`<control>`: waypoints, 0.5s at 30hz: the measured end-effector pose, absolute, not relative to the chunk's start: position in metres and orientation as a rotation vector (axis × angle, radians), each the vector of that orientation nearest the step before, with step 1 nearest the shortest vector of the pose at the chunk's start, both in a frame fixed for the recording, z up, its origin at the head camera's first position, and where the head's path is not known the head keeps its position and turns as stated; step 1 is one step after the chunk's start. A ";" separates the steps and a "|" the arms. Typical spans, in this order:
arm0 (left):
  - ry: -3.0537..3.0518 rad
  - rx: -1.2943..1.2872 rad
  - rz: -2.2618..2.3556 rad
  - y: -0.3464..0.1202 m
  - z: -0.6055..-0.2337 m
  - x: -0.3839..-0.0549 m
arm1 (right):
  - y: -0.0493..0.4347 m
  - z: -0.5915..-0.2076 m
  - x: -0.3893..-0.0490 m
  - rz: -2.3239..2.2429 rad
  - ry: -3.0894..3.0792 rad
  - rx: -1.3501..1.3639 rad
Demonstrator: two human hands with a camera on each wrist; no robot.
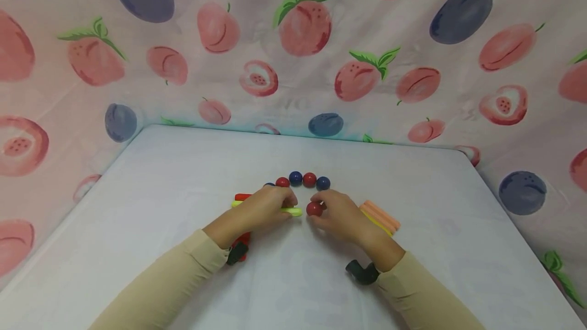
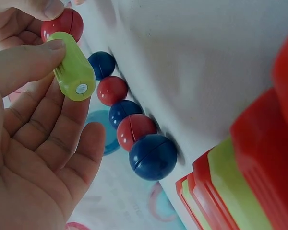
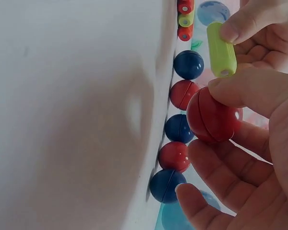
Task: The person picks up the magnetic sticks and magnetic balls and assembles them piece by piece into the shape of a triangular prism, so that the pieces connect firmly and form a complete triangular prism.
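Observation:
Between thumb and fingers, my left hand (image 1: 269,204) pinches a yellow-green magnetic rod (image 2: 73,69), its silvery end tip showing in the left wrist view. My right hand (image 1: 343,216) holds a red ball (image 3: 210,115) between thumb and fingers. In the head view, a small gap separates the rod's end from this red ball (image 1: 314,209). Just beyond both hands, a curved row of blue and red balls (image 1: 310,180) lies on the table, colours alternating. Its leftmost blue ball (image 2: 153,157) is mostly hidden by my left hand in the head view.
Red and yellow-green rods (image 1: 243,197) lie left of the row, partly behind my left forearm. More red rods (image 1: 243,241) show below that wrist. Orange rods (image 1: 381,216) and a yellow rod (image 1: 377,222) lie beside my right hand. Fruit-patterned cloth (image 1: 302,90) hangs behind the white table (image 1: 206,157).

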State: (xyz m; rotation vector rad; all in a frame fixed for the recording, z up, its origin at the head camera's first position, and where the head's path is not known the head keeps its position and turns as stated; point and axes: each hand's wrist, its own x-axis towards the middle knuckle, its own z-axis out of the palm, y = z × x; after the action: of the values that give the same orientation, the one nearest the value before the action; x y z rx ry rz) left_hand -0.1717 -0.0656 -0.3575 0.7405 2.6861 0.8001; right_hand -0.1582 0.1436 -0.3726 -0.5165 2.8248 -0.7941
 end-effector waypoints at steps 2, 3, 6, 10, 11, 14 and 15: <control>2.689 0.736 0.794 -0.065 -0.358 -0.173 | 0.142 -0.373 -0.158 -0.790 2.827 -0.513; 2.690 0.736 0.792 -0.065 -0.359 -0.173 | 0.142 -0.373 -0.158 -0.788 2.829 -0.513; 2.695 0.729 0.795 -0.064 -0.359 -0.174 | 0.140 -0.372 -0.158 -0.792 2.835 -0.516; 2.696 0.727 0.815 -0.062 -0.359 -0.175 | 0.139 -0.370 -0.156 -0.814 2.838 -0.517; 2.695 0.729 0.823 -0.062 -0.359 -0.176 | 0.139 -0.370 -0.156 -0.821 2.836 -0.517; 2.700 0.733 0.839 -0.062 -0.360 -0.177 | 0.140 -0.371 -0.157 -0.848 2.828 -0.509; 2.704 0.732 0.843 -0.063 -0.360 -0.177 | 0.141 -0.371 -0.157 -0.856 2.826 -0.504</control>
State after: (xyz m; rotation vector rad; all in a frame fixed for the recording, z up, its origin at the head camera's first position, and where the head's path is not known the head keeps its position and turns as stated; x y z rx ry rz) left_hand -0.1770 -0.0626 -0.3599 0.7324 2.7044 0.8430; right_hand -0.1572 0.1408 -0.3715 -0.5040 2.8258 -0.8558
